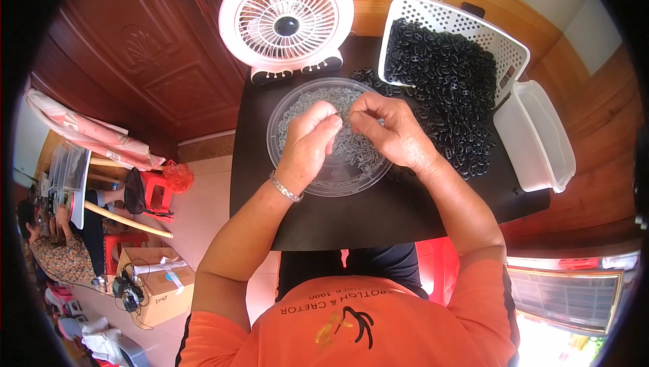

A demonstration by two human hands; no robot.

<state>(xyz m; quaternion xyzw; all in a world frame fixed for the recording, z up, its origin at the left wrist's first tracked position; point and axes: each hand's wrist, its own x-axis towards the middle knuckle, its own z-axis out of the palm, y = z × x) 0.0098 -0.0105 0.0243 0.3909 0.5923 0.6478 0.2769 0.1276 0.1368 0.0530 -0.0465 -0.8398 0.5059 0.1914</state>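
Pieces (362, 154), small and grey, lie in a clear round tray (338, 190) toward the counter's (324, 225) left edge; black ovals (466, 137) heap toward its right edge. Above the tray, left hand (312, 134) and right hand (392, 130) are pinched closed, near each other; I cannot tell on what. The grey pieces look light, stiff, perhaps slippery: best taken singly, fingertips at one end.

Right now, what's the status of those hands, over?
Left hand, right hand: pinched, contents unclear. Grey pieces in clear tub beneath. Black pieces heaped beside right forearm.
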